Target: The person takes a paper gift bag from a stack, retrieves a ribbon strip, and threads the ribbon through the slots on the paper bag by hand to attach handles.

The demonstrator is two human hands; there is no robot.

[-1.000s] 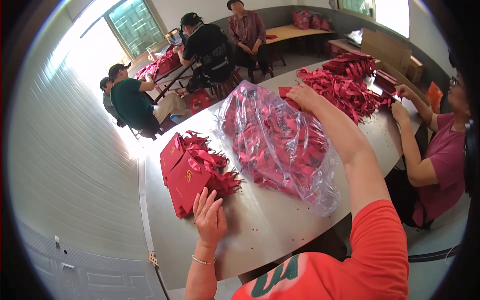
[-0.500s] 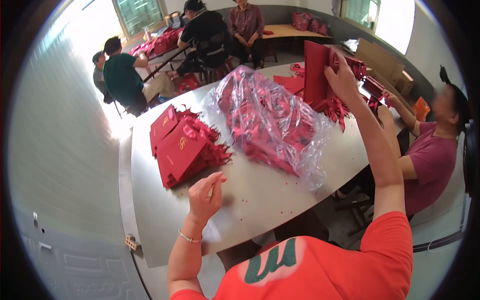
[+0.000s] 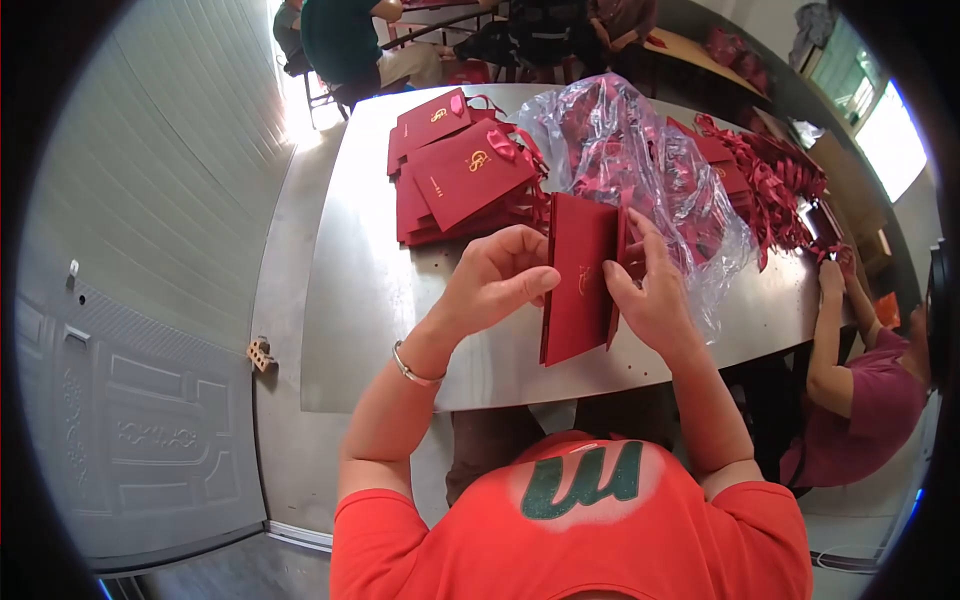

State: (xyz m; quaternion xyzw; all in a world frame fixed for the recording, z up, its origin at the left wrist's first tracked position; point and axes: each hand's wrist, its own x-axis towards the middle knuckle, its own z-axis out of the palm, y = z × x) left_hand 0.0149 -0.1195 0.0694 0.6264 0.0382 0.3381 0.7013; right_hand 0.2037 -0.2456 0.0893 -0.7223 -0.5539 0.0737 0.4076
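Item: flat red paper bag, folded, with a small gold emblem on its face, standing upright at the centre of the frame above the near edge of the desk. I hold it between both hands.

My left hand: comes up from the lower middle, wrist bent, a thin metal bracelet on it; fingers curled, thumb and fingertips pinching the bag's left edge.

My right hand: comes up from the lower right, fingers bent and spread over the bag's right edge, gripping the fold there.

Stack of flat red bags: upper centre-left of the frame, on the desk, fanned loosely, gold emblems facing up, red ribbon handles trailing to the right.

Clear plastic sack: upper centre, just behind my bag, crumpled and filled with more red bags.

Heap of red bags and ribbons: upper right, along the far side of the desk.

Another person: right edge, in a maroon shirt, hand on the desk.

Seated people: top edge, at another table.
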